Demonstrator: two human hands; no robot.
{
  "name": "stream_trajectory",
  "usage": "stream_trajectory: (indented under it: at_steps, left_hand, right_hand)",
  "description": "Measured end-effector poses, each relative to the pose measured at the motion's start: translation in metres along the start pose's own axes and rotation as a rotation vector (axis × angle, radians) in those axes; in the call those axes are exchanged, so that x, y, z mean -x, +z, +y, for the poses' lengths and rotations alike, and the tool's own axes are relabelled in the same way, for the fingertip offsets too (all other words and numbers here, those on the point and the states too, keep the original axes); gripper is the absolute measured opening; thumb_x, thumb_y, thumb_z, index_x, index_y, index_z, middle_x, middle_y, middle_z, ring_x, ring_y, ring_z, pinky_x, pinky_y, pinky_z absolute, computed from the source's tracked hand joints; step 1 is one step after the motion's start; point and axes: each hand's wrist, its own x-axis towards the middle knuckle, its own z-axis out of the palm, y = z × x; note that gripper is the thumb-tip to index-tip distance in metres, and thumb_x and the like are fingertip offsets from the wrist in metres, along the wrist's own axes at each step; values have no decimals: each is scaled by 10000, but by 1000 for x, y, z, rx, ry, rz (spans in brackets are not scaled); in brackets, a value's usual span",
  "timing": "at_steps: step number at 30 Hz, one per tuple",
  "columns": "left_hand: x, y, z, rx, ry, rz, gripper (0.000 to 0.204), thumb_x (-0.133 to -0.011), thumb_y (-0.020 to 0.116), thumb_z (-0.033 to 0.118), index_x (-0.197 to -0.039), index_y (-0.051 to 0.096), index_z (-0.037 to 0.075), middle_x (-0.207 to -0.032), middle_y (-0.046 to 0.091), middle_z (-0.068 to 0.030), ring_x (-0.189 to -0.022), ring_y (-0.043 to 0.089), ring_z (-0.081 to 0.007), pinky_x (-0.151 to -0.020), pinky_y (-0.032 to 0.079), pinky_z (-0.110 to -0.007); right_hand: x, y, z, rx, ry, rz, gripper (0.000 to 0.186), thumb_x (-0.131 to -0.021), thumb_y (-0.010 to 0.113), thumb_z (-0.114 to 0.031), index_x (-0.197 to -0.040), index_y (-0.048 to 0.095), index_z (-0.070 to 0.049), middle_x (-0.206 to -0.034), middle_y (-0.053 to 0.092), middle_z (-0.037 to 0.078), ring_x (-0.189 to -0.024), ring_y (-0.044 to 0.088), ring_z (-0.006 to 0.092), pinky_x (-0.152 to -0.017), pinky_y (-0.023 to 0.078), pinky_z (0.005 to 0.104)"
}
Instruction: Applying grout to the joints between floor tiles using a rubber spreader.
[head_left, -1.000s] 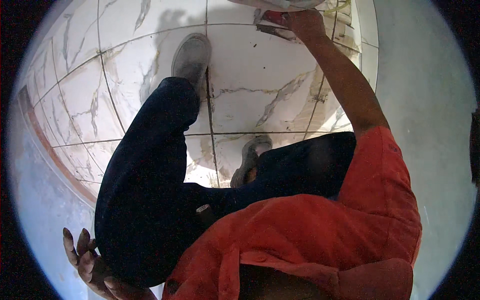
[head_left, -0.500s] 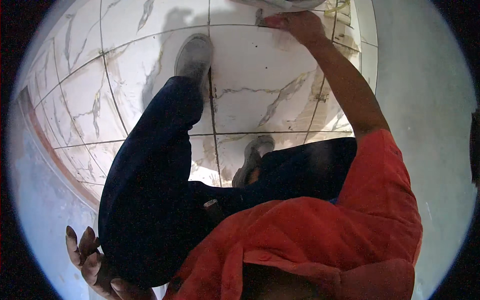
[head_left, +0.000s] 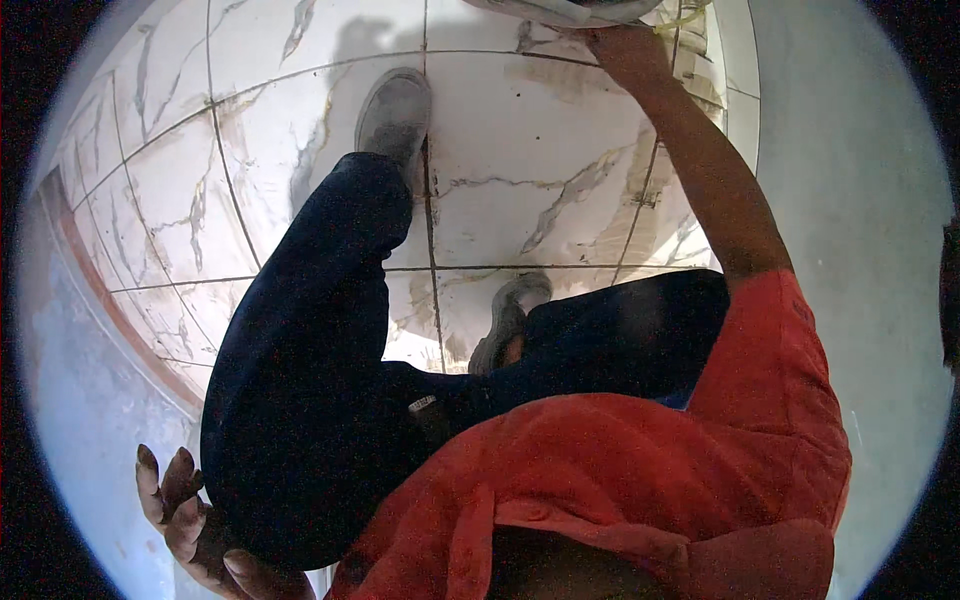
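My right hand point(head_left: 620, 50) reaches to the far side of the tiled floor point(head_left: 515, 120), at the lower edge of a pale grey object point(head_left: 560, 10) cut off by the top of the view. Its fingers are mostly hidden there, and I cannot make out what, if anything, they hold. A thin yellowish strip point(head_left: 690, 22) lies beside that object. My left hand point(head_left: 185, 510), low at the left beside my bent left leg point(head_left: 290, 360), has loosely curved, spread fingers with nothing visible in them.
A plain grey surface point(head_left: 840, 250) runs along the right. On the left, a reddish border strip point(head_left: 95, 290) edges the tiles beside a pale bluish surface point(head_left: 90, 420). Both my grey shoes point(head_left: 390, 120) rest on the marble-patterned tiles, which carry brownish smears along some joints.
My right hand has moved slightly right. The red item and dark piece seen at its fingers earlier are no longer visible. My left hand and legs are nearly unchanged.
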Motion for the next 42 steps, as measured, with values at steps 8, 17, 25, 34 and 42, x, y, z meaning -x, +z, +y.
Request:
stream_trajectory:
  at_steps: [8,17,25,34,42]
  left_hand:
    - [-12,7,30,-61,38,-28,561,-959,326,569,-1186,534,99,-1433,325,-282,-1184,500,-365,-951,438,-441]
    - [-11,-4,20,-92,32,-54,489,-980,317,493,-1163,511,82,-1423,341,-279,-1203,484,-394,-983,413,-515]
    - [-8,-6,5,-81,26,-44,479,-987,293,467,-1142,525,77,-1410,357,-283,-1218,471,-409,-994,402,-526]
    - [-21,10,7,-51,98,-58,494,-980,336,497,-1143,531,72,-1411,353,-285,-1208,477,-407,-994,401,-514]
    - [-4,-4,48,-46,-34,40,527,-944,387,565,-1165,524,107,-1424,338,-265,-1193,482,-383,-976,410,-479]
  right_hand:
    - [26,11,48,-238,-128,-246,287,-846,629,-288,-1060,652,-99,-912,691,111,-809,667,327,-751,532,436]
    - [42,18,72,-606,65,-539,320,-793,705,-197,-1099,650,-125,-939,702,101,-847,676,220,-767,524,361]
    - [53,35,171,-749,362,-312,347,-821,714,-213,-1106,620,-38,-939,699,109,-773,655,235,-760,527,374]
    - [62,-43,87,-857,437,-262,339,-820,708,-262,-1085,632,-66,-958,695,102,-840,669,213,-754,531,338]
    - [-30,-22,-71,-523,-120,-215,315,-790,690,-281,-1007,632,-60,-958,650,155,-936,618,350,-831,488,456]
